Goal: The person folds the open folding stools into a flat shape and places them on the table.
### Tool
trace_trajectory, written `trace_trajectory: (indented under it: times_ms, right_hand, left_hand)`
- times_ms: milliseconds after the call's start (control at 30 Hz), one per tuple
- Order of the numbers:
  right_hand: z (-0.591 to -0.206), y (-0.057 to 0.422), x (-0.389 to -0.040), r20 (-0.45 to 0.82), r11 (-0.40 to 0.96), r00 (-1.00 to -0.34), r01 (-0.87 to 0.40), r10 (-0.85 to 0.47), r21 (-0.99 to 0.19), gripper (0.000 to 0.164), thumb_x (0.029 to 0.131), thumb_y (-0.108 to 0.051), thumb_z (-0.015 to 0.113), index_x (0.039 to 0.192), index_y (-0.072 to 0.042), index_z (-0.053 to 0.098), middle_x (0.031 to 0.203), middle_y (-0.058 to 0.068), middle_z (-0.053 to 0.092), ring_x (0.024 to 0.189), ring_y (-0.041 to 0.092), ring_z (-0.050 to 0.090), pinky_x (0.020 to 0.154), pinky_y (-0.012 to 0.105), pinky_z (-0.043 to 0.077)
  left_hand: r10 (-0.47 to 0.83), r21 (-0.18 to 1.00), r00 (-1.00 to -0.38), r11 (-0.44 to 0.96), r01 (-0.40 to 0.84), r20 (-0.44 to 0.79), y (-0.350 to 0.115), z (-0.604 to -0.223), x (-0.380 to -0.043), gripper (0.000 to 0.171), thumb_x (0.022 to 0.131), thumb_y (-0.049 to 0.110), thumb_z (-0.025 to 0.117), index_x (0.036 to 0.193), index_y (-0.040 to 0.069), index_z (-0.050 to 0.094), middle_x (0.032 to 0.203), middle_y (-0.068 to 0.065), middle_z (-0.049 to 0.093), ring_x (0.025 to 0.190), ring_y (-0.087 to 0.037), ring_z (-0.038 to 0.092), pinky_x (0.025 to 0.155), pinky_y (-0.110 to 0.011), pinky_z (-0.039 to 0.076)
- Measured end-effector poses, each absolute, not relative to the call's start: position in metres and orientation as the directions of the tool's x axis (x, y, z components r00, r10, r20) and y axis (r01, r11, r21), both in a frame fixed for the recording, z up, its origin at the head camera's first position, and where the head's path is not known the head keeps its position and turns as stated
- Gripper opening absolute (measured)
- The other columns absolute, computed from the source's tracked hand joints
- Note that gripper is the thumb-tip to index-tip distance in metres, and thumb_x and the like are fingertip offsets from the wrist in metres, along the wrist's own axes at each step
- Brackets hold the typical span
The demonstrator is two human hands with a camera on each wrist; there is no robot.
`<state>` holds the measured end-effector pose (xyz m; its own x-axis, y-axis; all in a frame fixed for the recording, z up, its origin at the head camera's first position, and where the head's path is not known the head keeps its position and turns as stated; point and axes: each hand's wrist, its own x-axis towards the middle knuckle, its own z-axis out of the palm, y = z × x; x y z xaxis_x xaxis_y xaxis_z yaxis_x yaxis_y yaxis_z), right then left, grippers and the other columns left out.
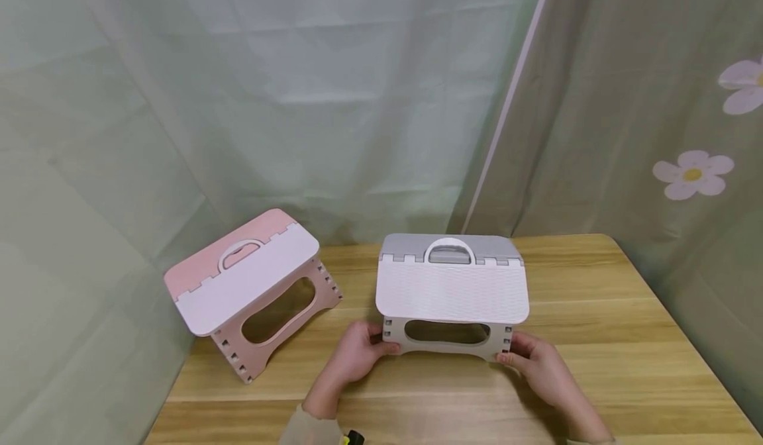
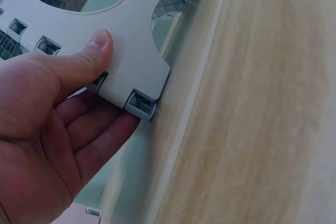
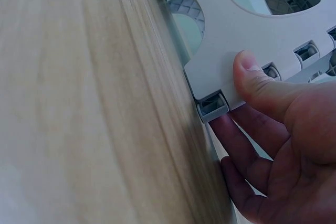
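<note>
A grey and white folding step stool (image 1: 451, 293) stands unfolded on the wooden table, its white carry handle raised at the top. My left hand (image 1: 359, 352) grips the stool's front left leg low down, thumb on the front panel and fingers behind the hinged edge, as the left wrist view shows. On the other side my right hand (image 1: 539, 369) pinches the front right leg the same way; its thumb (image 3: 251, 72) lies on the panel near the bottom corner. Both hands are close to the tabletop.
To the left stands a pink and white folding stool (image 1: 250, 279), also unfolded and turned at an angle. The wooden table (image 1: 596, 312) meets pale green curtains (image 1: 357, 134) at the back and sides. A small black and yellow object (image 1: 354, 438) shows at the bottom edge.
</note>
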<state>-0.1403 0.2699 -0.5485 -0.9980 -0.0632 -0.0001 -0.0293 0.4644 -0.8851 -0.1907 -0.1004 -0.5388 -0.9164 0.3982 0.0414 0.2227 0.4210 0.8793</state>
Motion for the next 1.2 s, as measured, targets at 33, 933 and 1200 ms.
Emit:
trace_trajectory:
  times_ms: [33, 933, 1200]
  right_hand:
    - [-0.5486, 0.2699, -0.1401, 0.000, 0.462, -0.998, -0.029, -0.064, -0.887, 0.030, 0.095, -0.014, 0.082, 0.121, -0.001, 0.076, 0.112, 0.007, 0.079, 0.102, 0.009, 0.071, 0.092, 0.028, 0.056]
    - [-0.5487, 0.2693, -0.1423, -0.008, 0.462, -0.998, -0.024, -0.067, -0.887, 0.036, 0.096, -0.013, 0.080, 0.128, 0.002, 0.073, 0.117, 0.011, 0.078, 0.107, 0.013, 0.071, 0.095, 0.027, 0.055]
    - [-0.5485, 0.2690, -0.1409, -0.018, 0.454, -0.997, -0.019, -0.077, -0.891, 0.036, 0.096, -0.013, 0.080, 0.128, 0.002, 0.072, 0.118, 0.011, 0.078, 0.107, 0.014, 0.071, 0.095, 0.028, 0.055]
  left_hand:
    - [0.398, 0.881, -0.916, 0.419, 0.222, 0.041, -0.1005, -0.5389, -0.1907, 0.015, 0.094, 0.015, 0.085, 0.105, 0.006, 0.083, 0.101, 0.000, 0.081, 0.086, -0.008, 0.070, 0.076, -0.025, 0.055]
    - [0.387, 0.873, -0.921, 0.432, 0.225, 0.046, -0.0991, -0.5391, -0.1921, 0.015, 0.094, 0.014, 0.084, 0.106, 0.005, 0.083, 0.101, 0.000, 0.081, 0.085, -0.008, 0.070, 0.077, -0.026, 0.056]
    - [0.385, 0.874, -0.922, 0.435, 0.215, 0.035, -0.0993, -0.5417, -0.1913, 0.015, 0.094, 0.014, 0.084, 0.106, 0.005, 0.083, 0.099, 0.001, 0.080, 0.083, -0.008, 0.069, 0.076, -0.025, 0.054]
